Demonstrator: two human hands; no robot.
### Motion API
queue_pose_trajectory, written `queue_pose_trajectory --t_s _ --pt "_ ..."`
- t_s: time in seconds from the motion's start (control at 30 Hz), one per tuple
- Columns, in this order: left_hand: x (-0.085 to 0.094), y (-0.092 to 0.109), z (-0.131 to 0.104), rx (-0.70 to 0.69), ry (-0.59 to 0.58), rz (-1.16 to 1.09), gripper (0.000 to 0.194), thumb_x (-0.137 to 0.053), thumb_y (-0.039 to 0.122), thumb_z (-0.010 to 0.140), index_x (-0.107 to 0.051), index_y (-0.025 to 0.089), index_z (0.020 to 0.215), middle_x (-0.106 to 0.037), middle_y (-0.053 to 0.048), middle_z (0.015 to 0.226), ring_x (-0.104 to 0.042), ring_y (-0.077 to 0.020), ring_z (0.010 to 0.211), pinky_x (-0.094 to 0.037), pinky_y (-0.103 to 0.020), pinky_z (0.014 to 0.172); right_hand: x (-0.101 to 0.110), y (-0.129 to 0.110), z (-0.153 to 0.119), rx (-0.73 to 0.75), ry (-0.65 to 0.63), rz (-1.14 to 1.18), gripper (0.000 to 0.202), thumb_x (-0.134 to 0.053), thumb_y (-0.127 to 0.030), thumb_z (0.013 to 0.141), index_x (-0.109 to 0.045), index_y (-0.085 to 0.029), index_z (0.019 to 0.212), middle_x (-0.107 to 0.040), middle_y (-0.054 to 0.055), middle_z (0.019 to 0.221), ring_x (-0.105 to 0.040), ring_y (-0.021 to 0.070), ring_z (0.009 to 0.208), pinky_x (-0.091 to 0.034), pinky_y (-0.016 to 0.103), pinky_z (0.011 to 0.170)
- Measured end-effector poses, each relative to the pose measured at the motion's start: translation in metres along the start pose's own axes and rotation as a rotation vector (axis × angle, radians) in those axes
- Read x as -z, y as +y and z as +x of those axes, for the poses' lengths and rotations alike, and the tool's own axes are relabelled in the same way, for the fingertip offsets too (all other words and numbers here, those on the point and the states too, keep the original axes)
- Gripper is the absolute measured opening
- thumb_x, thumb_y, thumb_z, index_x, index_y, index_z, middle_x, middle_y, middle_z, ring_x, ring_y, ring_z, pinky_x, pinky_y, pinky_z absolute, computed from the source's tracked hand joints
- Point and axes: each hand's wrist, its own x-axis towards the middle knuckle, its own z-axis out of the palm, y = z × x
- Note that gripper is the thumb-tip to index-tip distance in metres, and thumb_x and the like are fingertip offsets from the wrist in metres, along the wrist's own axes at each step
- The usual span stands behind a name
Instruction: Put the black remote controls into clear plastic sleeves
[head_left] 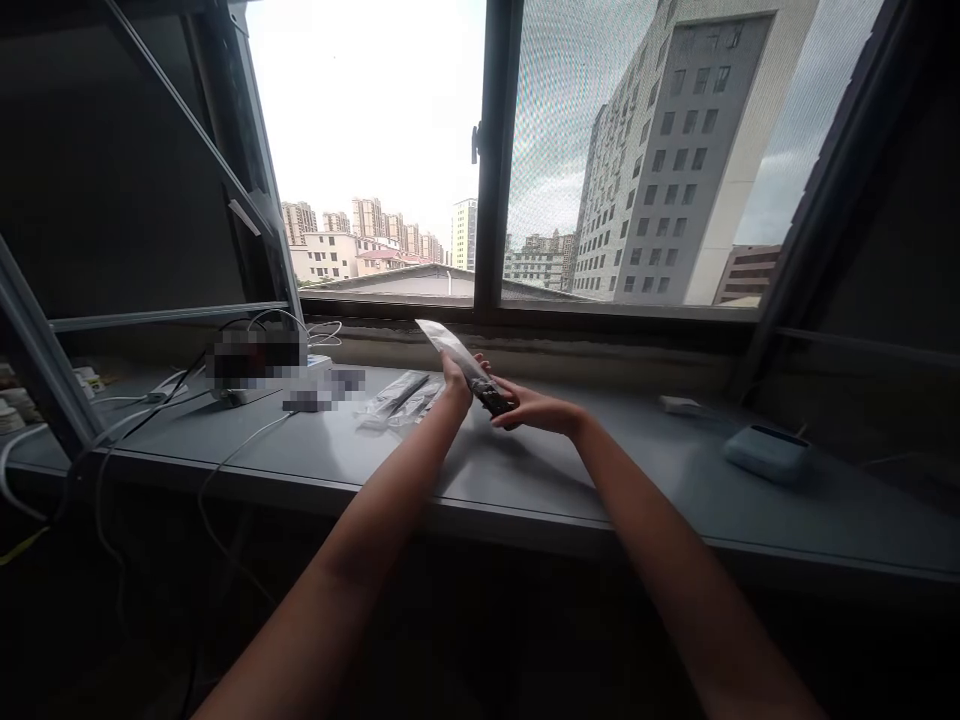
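Both hands hold a long, narrow clear plastic bag (472,372) above the desk, tilted with its far end up and to the left. Something dark shows through its lower right end; its kind cannot be made out. My left hand (455,378) is closed around the bag's middle. Around the lower right end my right hand (525,405) is closed, thumb and fingers on opposite sides. Just left of my left hand, more clear bags (394,398) with dark, slender contents lie flat on the desk.
The grey desk (352,455) runs below a window (491,200). At left are white cables (251,437), a metal frame post (49,350) and blurred-out items (255,360). A light blue box (766,452) and a small white object (680,405) sit at right.
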Motion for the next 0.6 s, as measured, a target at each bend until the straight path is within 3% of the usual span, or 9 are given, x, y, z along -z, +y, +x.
queue_pose_trajectory --t_s 0.07,0.17,0.33,0.5,0.6 --pt "0.002 0.003 0.000 0.001 0.061 -0.018 0.076 -0.019 0.067 0.095 -0.067 0.009 0.107 -0.065 -0.011 0.067 -0.063 -0.0215 0.060 -0.052 -0.030 0.056 -0.001 0.000 -0.001 0.010 -0.107 0.052 0.116 -0.086 -0.014 0.060 -0.022 -0.031 0.154 -0.061 0.004 0.124 -0.060 0.0156 0.102 -0.049 0.025 0.086" --pt "0.002 0.006 -0.004 0.000 0.091 -0.044 0.076 -0.018 0.065 0.096 -0.066 0.009 0.109 -0.065 -0.010 0.066 -0.062 -0.0208 0.057 -0.051 -0.030 0.056 -0.001 0.000 -0.001 0.003 -0.120 0.088 0.122 -0.087 -0.012 0.057 -0.017 -0.030 0.156 -0.063 0.005 0.122 -0.061 0.0179 0.106 -0.048 0.030 0.094" --pt "-0.003 0.005 -0.009 -0.028 0.050 -0.016 0.072 -0.015 0.060 0.098 -0.060 0.009 0.121 -0.070 -0.012 0.076 -0.065 -0.0214 0.063 -0.053 -0.029 0.057 0.002 -0.001 0.001 0.027 0.043 0.032 0.113 -0.086 -0.020 0.064 -0.020 -0.024 0.156 -0.068 0.006 0.113 -0.064 0.0186 0.102 -0.047 0.034 0.098" --pt "0.000 -0.002 -0.004 -0.018 -0.060 0.097 0.068 -0.020 0.062 0.098 -0.054 0.012 0.129 -0.073 -0.015 0.097 -0.069 -0.0239 0.076 -0.056 -0.031 0.063 -0.001 -0.003 -0.001 0.002 0.180 -0.046 0.103 -0.082 -0.033 0.071 -0.021 -0.026 0.155 -0.064 0.009 0.123 -0.069 0.0181 0.090 -0.050 0.037 0.095" --pt "0.004 -0.007 0.005 0.028 -0.140 0.156 0.070 -0.024 0.062 0.097 -0.058 0.009 0.127 -0.073 -0.018 0.098 -0.070 -0.0261 0.081 -0.057 -0.033 0.067 -0.001 -0.002 0.001 0.031 0.230 -0.047 0.103 -0.082 -0.035 0.072 -0.020 -0.031 0.155 -0.060 0.009 0.129 -0.071 0.0179 0.088 -0.051 0.036 0.093"
